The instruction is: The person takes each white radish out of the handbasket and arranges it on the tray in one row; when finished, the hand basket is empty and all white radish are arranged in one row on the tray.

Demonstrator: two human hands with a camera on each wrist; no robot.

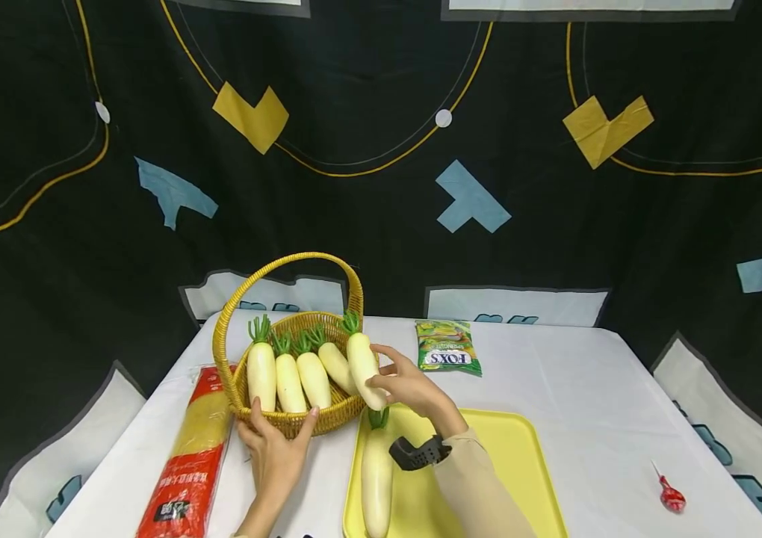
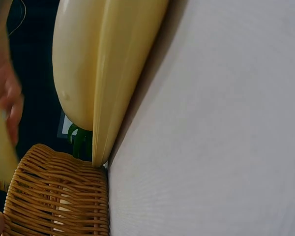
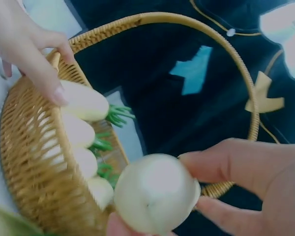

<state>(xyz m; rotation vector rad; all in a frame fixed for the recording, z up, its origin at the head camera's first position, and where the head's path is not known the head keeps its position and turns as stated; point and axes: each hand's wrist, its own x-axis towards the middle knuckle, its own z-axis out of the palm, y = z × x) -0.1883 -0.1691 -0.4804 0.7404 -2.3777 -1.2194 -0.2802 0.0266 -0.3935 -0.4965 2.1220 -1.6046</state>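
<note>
My left hand (image 1: 275, 453) grips the front rim of a yellow wicker basket (image 1: 347, 423), thumb and fingers at the edge. Inside the basket, several white radishes (image 1: 261, 376) lie side by side with their green tops toward the back. My right hand (image 1: 416, 390) holds another white radish (image 1: 363, 368) over the basket's right side, green top up and away. Seen from the right wrist view, its pale rounded end (image 3: 155, 194) sits between thumb and fingers. One more white radish (image 1: 376, 486) lies in the yellow tray (image 1: 488, 478), along its left side.
A long red and yellow packet (image 1: 182, 478) lies left of the basket. At the back stands a green FOX'S bag (image 1: 448, 347) on the white table (image 1: 589, 418). A red wrapped lollipop (image 1: 671, 496) lies at the right. The basket's tall arched handle (image 1: 287, 261) rises above the radishes.
</note>
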